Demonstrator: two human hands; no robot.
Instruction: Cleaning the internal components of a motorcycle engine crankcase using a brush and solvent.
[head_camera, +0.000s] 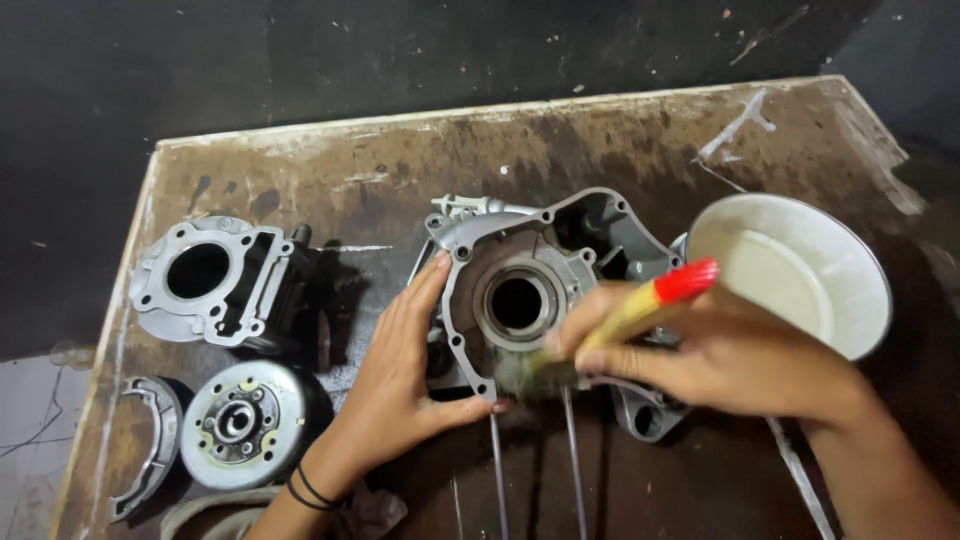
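A grey metal engine crankcase half (530, 250) lies in the middle of a stained brown board (400, 160). My left hand (405, 375) clasps its left edge, thumb along the bottom rim and fingers up the side. My right hand (700, 355) grips a paintbrush (640, 310) with a pale wooden handle and red tip. Its bristles press on the case's lower rim, beside the round bearing hole (517, 303). Two thin metal studs (570, 450) stick out below the case toward me.
A white bowl (860, 270) holding pale liquid sits right of the crankcase. At the left are a grey engine cylinder block (215, 280), a round flywheel rotor (240, 420) and a curved brake shoe (150, 445). Dark floor surrounds the board.
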